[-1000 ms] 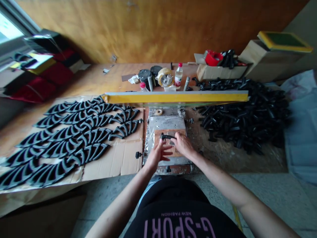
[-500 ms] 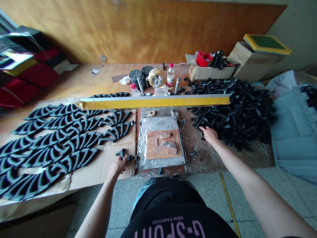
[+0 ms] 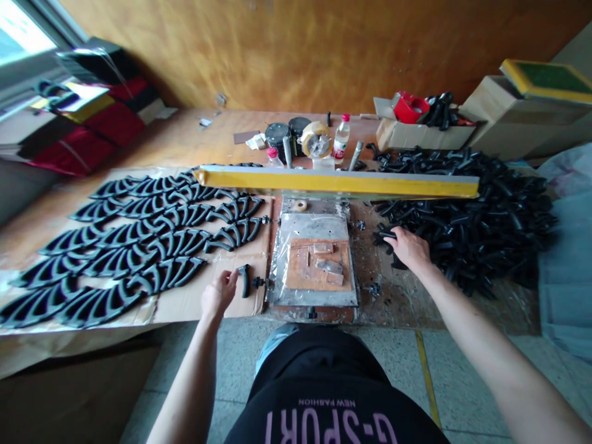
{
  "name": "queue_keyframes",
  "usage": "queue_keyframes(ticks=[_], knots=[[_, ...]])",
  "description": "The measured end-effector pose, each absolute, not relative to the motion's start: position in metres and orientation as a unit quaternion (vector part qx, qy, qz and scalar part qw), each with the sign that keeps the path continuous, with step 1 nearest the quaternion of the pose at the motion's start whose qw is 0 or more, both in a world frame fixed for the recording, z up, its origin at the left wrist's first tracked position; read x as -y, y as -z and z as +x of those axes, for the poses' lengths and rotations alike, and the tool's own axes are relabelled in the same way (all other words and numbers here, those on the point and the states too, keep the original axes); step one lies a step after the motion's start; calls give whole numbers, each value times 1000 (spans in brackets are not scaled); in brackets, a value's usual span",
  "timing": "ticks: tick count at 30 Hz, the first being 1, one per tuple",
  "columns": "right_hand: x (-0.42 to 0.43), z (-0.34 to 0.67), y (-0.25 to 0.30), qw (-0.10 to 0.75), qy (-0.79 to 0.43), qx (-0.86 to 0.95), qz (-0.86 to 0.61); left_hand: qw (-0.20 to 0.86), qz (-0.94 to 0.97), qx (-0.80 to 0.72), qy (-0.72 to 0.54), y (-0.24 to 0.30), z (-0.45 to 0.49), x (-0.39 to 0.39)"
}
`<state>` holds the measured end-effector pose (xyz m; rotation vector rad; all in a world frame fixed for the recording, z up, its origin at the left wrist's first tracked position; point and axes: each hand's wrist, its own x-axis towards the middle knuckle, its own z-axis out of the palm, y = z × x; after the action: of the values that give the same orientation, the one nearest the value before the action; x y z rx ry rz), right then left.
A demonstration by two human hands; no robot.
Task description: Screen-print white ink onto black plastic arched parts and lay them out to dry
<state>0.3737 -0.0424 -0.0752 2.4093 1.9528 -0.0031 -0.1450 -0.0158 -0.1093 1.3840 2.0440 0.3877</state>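
My left hand [image 3: 219,295] is over the cardboard left of the flat plate. Its fingertips pinch the upper end of a black curved handle [image 3: 245,282], whose lower end points towards me. Beyond it, similar black handles [image 3: 171,271] lie nested in neat curved rows. At the near left edge of a loose heap of black handles [image 3: 467,222], my right hand [image 3: 410,248] has its fingers closed around one black handle [image 3: 386,235]. Part of that piece is hidden by the fingers and the heap.
A long yellow-edged bar [image 3: 337,182] spans above the plate [image 3: 314,225], which carries a wooden board [image 3: 300,277] with small blocks. Behind stand a clear bottle [image 3: 342,139], dark tins [image 3: 277,139] and a tape roll [image 3: 317,140]. A grey crate-like thing [image 3: 567,271] borders the heap.
The view has shifted left. My left hand has turned its handle from sideways to pointing towards me, near the cardboard. My right hand has drawn a handle at the heap's edge.
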Motion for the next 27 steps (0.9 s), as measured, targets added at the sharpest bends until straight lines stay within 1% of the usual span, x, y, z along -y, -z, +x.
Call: queue_keyframes(ticks=[3, 6, 8, 10, 12, 15, 18, 22, 27], knots=[[26, 322, 47, 3, 63, -741, 668, 322, 534, -750, -221, 85, -123, 4], [4, 257, 38, -8, 147, -831, 537, 360, 558, -679, -312, 56, -91, -12], [-14, 221, 41, 26, 195, -851, 488, 389, 567, -630, -360, 36, -71, -24], [-30, 199, 49, 77, 234, -844, 477, 415, 568, -590, -397, 20, -54, -33], [-39, 190, 56, 87, 256, -826, 494, 437, 560, -558, -430, 7, -42, -41], [-34, 194, 64, 13, 226, -818, 529, 456, 538, -506, -497, -8, -30, -49], [-18, 198, 73, -55, 189, -824, 531, 450, 519, -463, -559, -23, -20, -54], [-6, 195, 91, -86, 177, -831, 520, 447, 503, -439, -595, -37, -6, -58], [1, 188, 106, -118, 107, -785, 599, 460, 494, -432, -598, -37, -2, -60]])
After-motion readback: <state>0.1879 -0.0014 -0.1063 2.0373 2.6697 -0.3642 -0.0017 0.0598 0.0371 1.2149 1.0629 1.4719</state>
